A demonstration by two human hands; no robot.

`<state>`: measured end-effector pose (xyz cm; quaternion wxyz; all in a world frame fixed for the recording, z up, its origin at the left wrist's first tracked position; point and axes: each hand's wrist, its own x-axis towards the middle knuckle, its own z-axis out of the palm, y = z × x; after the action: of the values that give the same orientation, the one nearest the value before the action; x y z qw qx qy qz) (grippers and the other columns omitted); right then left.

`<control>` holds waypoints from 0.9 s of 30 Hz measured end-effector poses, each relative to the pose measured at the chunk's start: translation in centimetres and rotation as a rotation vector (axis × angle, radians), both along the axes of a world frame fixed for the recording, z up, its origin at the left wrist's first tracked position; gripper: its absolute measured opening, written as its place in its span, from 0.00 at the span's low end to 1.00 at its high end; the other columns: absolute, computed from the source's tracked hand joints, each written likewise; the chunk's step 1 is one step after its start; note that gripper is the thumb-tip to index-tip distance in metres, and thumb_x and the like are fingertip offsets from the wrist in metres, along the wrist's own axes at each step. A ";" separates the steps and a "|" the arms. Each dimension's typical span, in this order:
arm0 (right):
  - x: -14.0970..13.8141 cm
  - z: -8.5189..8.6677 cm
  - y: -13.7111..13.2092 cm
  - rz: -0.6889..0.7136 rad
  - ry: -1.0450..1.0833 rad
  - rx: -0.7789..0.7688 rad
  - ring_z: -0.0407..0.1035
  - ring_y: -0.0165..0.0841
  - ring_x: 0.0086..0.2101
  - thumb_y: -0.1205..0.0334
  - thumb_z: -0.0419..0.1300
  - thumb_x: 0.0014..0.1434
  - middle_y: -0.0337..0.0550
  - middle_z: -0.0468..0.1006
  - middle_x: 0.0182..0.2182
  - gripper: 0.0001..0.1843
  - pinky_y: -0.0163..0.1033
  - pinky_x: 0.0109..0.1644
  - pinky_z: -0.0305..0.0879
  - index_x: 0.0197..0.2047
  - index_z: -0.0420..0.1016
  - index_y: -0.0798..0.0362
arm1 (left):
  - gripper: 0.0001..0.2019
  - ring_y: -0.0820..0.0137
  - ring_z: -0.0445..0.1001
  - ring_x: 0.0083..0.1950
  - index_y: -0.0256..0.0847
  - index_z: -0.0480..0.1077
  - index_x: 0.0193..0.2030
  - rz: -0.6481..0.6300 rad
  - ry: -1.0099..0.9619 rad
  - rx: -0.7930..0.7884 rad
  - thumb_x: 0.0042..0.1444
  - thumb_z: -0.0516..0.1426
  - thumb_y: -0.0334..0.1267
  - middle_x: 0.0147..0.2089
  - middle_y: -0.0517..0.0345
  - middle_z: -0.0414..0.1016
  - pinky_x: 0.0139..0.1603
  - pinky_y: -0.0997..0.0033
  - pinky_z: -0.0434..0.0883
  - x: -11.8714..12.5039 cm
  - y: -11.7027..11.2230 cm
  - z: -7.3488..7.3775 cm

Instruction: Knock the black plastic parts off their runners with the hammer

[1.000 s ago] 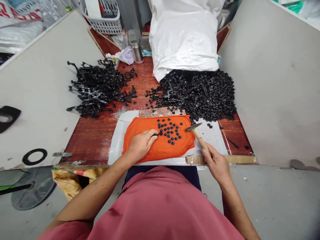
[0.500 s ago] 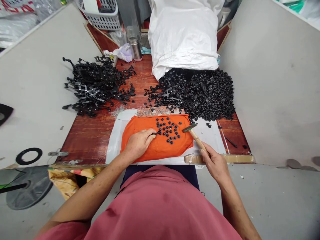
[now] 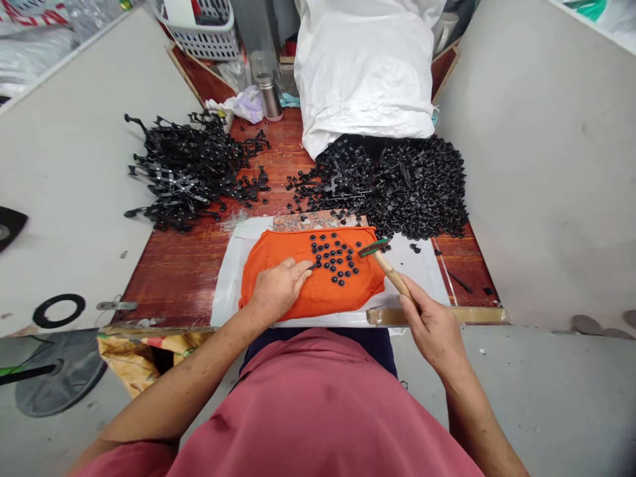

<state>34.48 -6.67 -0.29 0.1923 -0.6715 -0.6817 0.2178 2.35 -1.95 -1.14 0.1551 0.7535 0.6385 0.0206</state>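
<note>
My left hand (image 3: 279, 286) rests over the orange cloth (image 3: 328, 298), thumb and forefinger pinched on a thin black plastic piece (image 3: 313, 266). The tip of that piece meets the left side of a cluster of small round black studs (image 3: 340, 262) on the cloth. In my right hand (image 3: 438, 332) is a hammer (image 3: 396, 276), gripped by its wooden handle. Its dark head with a green edge hangs just right of the studs, over the cloth's right part. Whether the head touches the cloth I cannot tell.
Behind the cloth at right lies a big heap of black plastic parts (image 3: 412, 192) under a white sack (image 3: 365, 73). Another tangled black pile (image 3: 183, 172) stands at left. A steel flask (image 3: 269, 98) and a grey basket (image 3: 211, 43) are farther back. Cardboard (image 3: 477, 315) lines the front edge.
The hammer head has shifted slightly left and away from me, tilting a little. My left fingers have changed their pose slightly around the black piece. The studs look the same.
</note>
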 end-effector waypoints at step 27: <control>-6.4 -0.1 0.2 0.333 -0.444 0.134 0.75 0.33 0.28 0.60 0.53 0.74 0.40 0.83 0.35 0.28 0.36 0.28 0.59 0.74 0.61 0.42 | 0.23 0.67 0.76 0.48 0.44 0.63 0.68 0.144 -0.459 0.223 0.67 0.52 0.37 0.62 0.48 0.68 0.52 0.65 0.73 -2.3 0.1 -0.1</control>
<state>28.04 -6.52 -0.38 0.0440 -0.5672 -0.8209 0.0485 0.04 -1.88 -1.28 0.2098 0.6943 0.6324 0.2723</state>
